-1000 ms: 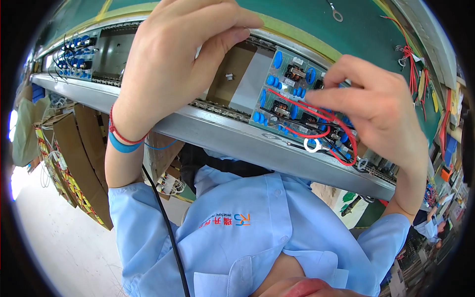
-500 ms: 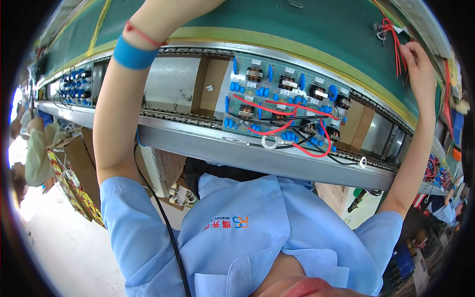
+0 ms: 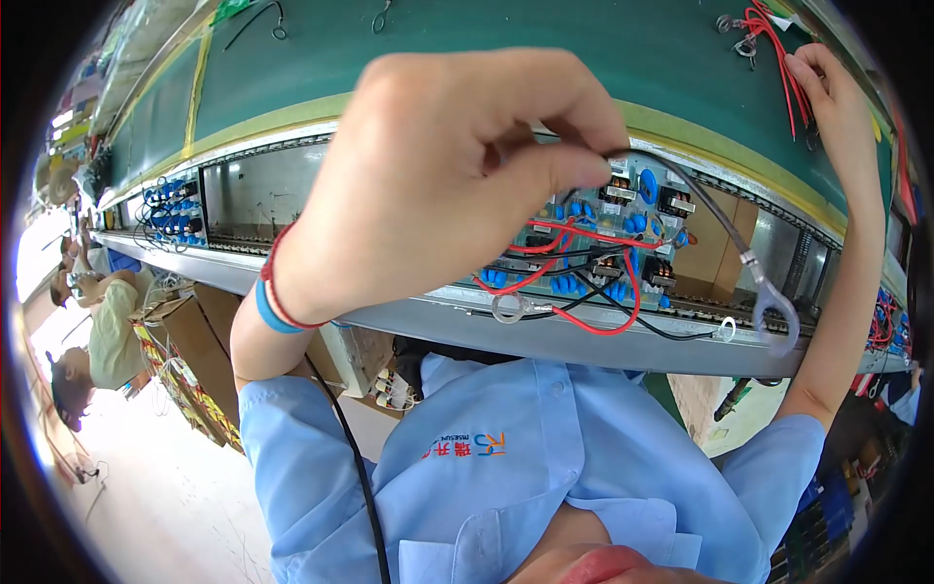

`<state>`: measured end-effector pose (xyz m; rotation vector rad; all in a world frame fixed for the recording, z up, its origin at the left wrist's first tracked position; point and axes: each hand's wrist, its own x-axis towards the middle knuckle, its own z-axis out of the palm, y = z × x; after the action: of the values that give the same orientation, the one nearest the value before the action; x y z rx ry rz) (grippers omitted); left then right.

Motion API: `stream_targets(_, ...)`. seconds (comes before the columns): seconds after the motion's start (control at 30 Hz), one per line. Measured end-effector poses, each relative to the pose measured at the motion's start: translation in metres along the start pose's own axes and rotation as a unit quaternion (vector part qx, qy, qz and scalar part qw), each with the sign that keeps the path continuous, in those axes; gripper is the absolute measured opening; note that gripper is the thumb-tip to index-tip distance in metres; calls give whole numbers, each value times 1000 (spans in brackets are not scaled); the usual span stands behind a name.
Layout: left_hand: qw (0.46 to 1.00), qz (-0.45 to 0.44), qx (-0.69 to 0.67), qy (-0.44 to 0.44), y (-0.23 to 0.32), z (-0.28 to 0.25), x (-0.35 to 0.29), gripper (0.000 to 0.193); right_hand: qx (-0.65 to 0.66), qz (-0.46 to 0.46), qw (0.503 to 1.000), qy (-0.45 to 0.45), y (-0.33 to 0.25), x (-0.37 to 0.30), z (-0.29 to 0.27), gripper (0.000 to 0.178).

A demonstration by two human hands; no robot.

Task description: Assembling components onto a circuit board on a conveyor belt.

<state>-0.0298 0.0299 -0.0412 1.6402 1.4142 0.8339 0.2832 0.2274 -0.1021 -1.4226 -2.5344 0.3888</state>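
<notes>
My left hand [image 3: 457, 165], a blue band and a red cord at its wrist, is raised over the work line. Thumb and forefinger pinch a black wire [image 3: 696, 190], whose metal ring terminal [image 3: 774, 316] hangs down to the right. Below is a circuit board [image 3: 628, 209] with blue discs, small transformers and red and black leads; my hand covers its left part. At the far right, my right hand [image 3: 832, 88] has its fingers curled and thumb tip against a bundle of red wires [image 3: 773, 49] with ring terminals. The exact pinch there is partly hidden.
A green belt surface [image 3: 292, 68] runs along the far side, with loose black ring-terminal wires [image 3: 279, 29] on it. Nearer are a metal rail [image 3: 409, 329] and chain track. Another board [image 3: 173, 214] sits at the left. Cardboard boxes [image 3: 190, 336] and people are beyond it.
My left hand has come back from the far belt to above the board, bringing a black wire into view. My right hand stays by the red wires, slightly shifted. The view has shifted a little.
</notes>
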Motion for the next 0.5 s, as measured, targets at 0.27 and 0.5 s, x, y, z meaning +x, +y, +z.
stream_targets(0.27,986,143,84,-11,-32,14,7,14,-75,-12,996,41,2,-1,4,21)
stream_targets(0.5,969,221,111,15,-32,16,9,19,-23,25,997,75,-6,-2,-2,21)
